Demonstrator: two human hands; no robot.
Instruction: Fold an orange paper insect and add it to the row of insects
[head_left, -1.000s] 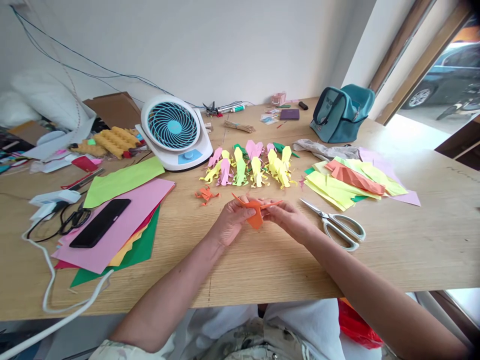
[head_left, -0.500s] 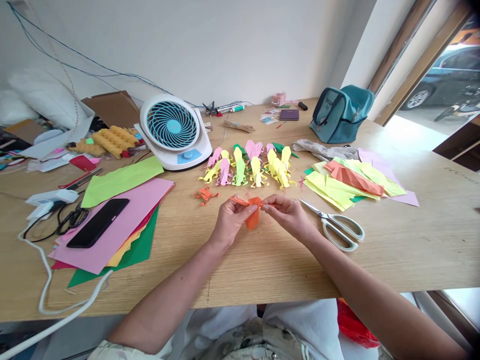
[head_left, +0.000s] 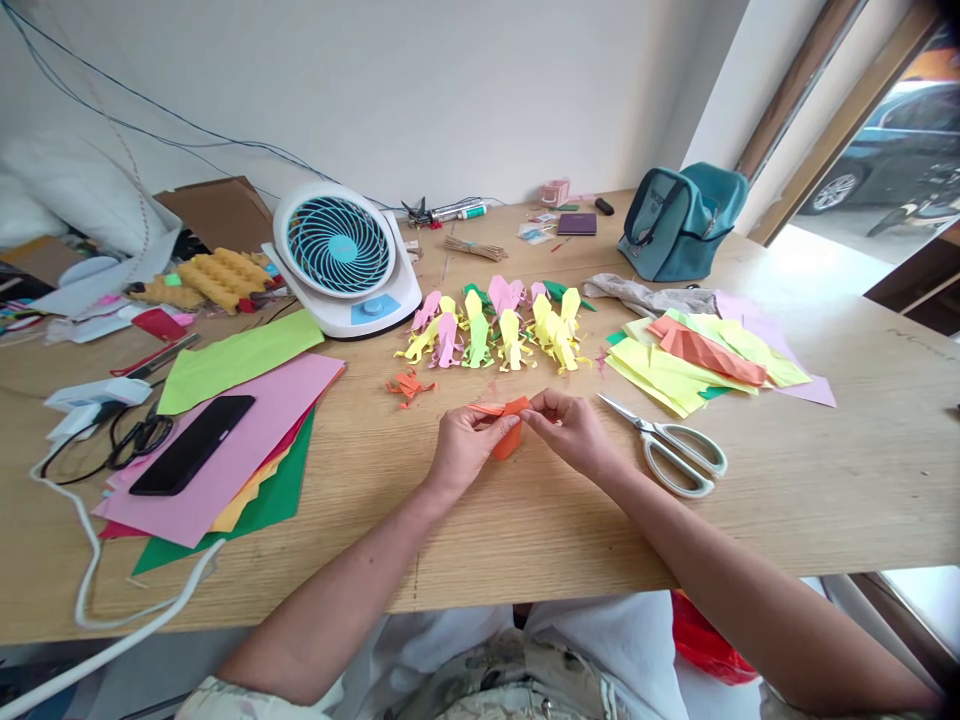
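Note:
A folded piece of orange paper is pinched between my two hands, just above the table near its middle. My left hand grips its left side with thumb and fingers. At the upper right edge, my right hand has its thumb and fingertips closed on the paper. Part of the piece is hidden behind my fingers. Beyond my hands stand several folded paper figures in yellow, pink and green. An orange cut-paper figure lies to their front left. Scissors rest slightly open beside my right forearm.
Left are a coloured paper stack, a black phone, a white cable and a fan. Loose paper sheets, a grey cloth and a teal bag lie on the right.
My right fingers have moved in closer to my left hand and now pinch the paper's upper right edge. The orange strip that stuck out to the right no longer shows.

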